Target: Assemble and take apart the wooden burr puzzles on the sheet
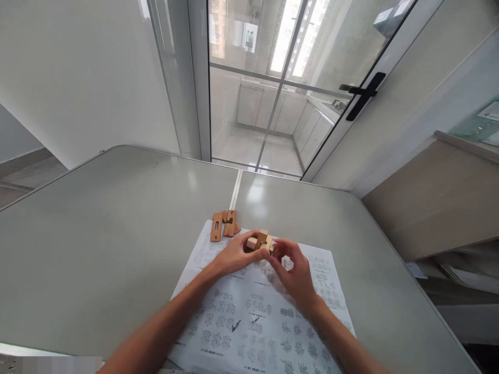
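Note:
A small wooden puzzle block (260,240), made of interlocked light-wood pieces, is held just above a printed instruction sheet (257,317). My left hand (236,255) grips it from the left with fingers pinched on its near side. My right hand (293,270) closes on its right side with curled fingers. Several loose flat wooden pieces (224,224) with slots lie at the sheet's far left corner, a short way beyond my left hand.
The sheet lies on a grey table (97,244) made of two halves with a seam (235,190) down the middle. Beyond the table stands a glass door (280,83) with a black handle (362,94). A wooden counter (432,202) is to the right.

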### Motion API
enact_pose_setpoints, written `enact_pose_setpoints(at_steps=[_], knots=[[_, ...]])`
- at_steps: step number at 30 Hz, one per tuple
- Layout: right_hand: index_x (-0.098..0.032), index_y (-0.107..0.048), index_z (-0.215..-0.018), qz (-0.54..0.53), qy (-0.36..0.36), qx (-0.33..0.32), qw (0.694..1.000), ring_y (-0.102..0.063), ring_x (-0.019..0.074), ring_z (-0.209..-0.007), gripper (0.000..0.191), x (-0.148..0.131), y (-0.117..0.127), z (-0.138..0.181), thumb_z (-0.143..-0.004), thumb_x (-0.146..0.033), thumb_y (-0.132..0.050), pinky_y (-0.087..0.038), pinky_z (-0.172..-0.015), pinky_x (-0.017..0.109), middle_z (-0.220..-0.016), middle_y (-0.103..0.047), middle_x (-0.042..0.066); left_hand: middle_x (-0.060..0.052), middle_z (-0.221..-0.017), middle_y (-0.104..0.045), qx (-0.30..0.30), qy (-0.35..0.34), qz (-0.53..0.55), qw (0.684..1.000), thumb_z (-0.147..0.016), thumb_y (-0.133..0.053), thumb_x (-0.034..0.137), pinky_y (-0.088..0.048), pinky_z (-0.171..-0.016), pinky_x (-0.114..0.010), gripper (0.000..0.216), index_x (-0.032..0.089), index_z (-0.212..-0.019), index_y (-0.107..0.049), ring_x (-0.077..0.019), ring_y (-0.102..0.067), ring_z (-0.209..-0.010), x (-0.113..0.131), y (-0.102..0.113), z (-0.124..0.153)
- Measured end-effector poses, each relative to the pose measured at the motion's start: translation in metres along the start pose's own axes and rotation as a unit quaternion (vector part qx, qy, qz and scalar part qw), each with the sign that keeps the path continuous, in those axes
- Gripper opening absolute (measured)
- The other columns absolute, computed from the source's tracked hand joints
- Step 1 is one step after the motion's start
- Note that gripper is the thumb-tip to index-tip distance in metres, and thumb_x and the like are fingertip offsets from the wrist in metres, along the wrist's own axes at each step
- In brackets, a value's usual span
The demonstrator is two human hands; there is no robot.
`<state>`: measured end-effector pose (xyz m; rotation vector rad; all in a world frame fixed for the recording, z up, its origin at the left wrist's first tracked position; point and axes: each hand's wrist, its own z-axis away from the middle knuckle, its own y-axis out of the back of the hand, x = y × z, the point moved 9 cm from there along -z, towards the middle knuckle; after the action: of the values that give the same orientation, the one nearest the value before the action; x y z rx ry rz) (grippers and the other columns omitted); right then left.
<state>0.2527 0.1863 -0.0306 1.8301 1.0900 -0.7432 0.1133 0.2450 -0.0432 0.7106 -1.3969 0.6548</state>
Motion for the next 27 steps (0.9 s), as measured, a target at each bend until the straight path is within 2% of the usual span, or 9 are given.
enact_pose_setpoints(at_steps=[2,5,7,10,15,21,27], knots=[[-0.028,-0.062,-0.125,0.002,0.0,-0.014,1.0,-0.063,0.0181,-0.07,0.03,-0.001,-0.003,0.0,-0.097,-0.036,-0.072,-0.057,-0.065,0.034,-0.091,-0.071,0.003,-0.001,-0.088,-0.064,0.004,0.003,-0.023,1.0,-0.084,-0.074,0.055,-0.046,-0.067,-0.025,0.048,0.02,-0.117,-0.069,-0.0172,-0.058,-0.078,-0.001,0.001,0.001],[-0.028,-0.065,-0.122,0.002,0.006,-0.038,0.999,-0.062,0.0182,-0.071,0.024,-0.003,-0.008,-0.002,-0.099,-0.035,-0.069,-0.055,-0.066,0.034,-0.095,-0.069,0.004,-0.002,-0.091,-0.067,0.013,0.001,-0.034,0.999,-0.087,-0.072,0.06,-0.047,-0.069,-0.027,0.054,0.021,-0.124,-0.067,-0.0182,-0.06,-0.079,-0.002,0.002,0.001],[-0.028,-0.065,-0.121,-0.004,0.0,-0.045,0.999,-0.06,0.0182,-0.073,0.023,-0.002,-0.009,-0.003,-0.099,-0.033,-0.069,-0.055,-0.067,0.034,-0.096,-0.067,0.004,-0.003,-0.089,-0.067,0.014,-0.001,-0.014,1.0,-0.094,-0.058,0.068,-0.047,-0.07,-0.028,0.056,0.02,-0.123,-0.067,-0.018,-0.059,-0.078,-0.002,0.001,0.001],[-0.028,-0.065,-0.119,-0.021,-0.014,-0.048,0.999,-0.058,0.0174,-0.072,0.024,0.001,-0.008,-0.004,-0.096,-0.032,-0.071,-0.054,-0.068,0.034,-0.094,-0.06,0.002,-0.002,-0.082,-0.061,0.016,0.001,0.001,1.0,-0.102,-0.039,0.072,-0.046,-0.069,-0.029,0.062,0.018,-0.111,-0.068,-0.0168,-0.055,-0.074,-0.001,-0.001,0.001],[-0.028,-0.065,-0.115,-0.064,-0.031,-0.054,0.996,-0.058,0.0172,-0.074,0.019,0.006,-0.009,-0.003,-0.097,-0.032,-0.07,-0.053,-0.066,0.032,-0.092,-0.056,0.001,0.001,-0.078,-0.059,0.004,0.003,-0.015,1.0,-0.101,-0.049,0.068,-0.044,-0.065,-0.026,0.051,0.02,-0.111,-0.065,-0.0152,-0.054,-0.071,-0.001,-0.005,0.0],[-0.027,-0.068,-0.112,-0.073,-0.043,-0.064,0.994,-0.054,0.0163,-0.071,0.018,0.008,-0.01,-0.004,-0.096,-0.033,-0.072,-0.05,-0.068,0.032,-0.086,-0.054,0.0,0.0,-0.077,-0.061,0.028,0.005,-0.031,0.999,-0.102,-0.048,0.066,-0.043,-0.062,-0.026,0.049,0.02,-0.107,-0.065,-0.0153,-0.055,-0.07,-0.005,-0.001,0.0],[-0.024,-0.061,-0.094,-0.088,-0.071,-0.05,0.992,-0.05,0.0153,-0.069,0.02,0.011,-0.005,-0.006,-0.095,-0.04,-0.074,-0.046,-0.067,0.03,-0.08,-0.052,-0.002,0.002,-0.069,-0.058,0.068,0.009,-0.01,0.998,-0.1,-0.049,0.069,-0.039,-0.057,-0.025,0.052,0.018,-0.095,-0.063,-0.0137,-0.05,-0.062,-0.008,0.008,-0.002]])
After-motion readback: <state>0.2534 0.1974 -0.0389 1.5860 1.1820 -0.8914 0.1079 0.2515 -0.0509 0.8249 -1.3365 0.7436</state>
